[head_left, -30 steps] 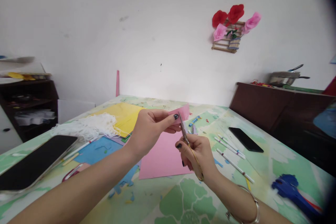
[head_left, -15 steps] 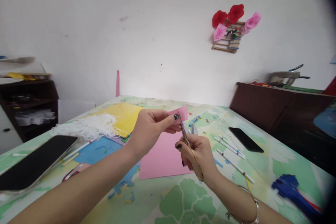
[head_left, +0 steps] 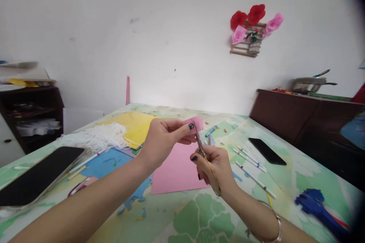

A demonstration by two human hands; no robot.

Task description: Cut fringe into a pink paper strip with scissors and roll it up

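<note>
Between the thumb and fingers of my left hand (head_left: 168,133) is a small piece of pink paper (head_left: 197,121), raised above the table. My right hand (head_left: 218,165) is closed around the gold handles of a pair of scissors (head_left: 201,146). The blades point up and away and meet the pink piece beside my left thumb. Below both hands lies a larger sheet of pink paper (head_left: 176,174), partly covered by them. Blue paper (head_left: 105,163) with cut scraps lies under and beside my left forearm.
Yellow paper (head_left: 137,125) and a heap of white string (head_left: 99,136) lie at the back left. One phone (head_left: 42,174) rests at left, another phone (head_left: 267,151) at right. White sticks (head_left: 255,179) and a blue glue gun (head_left: 319,209) lie on the right.
The free end of the small pink piece has shifted slightly down and left at the blades. Both hands stay almost where they were.
</note>
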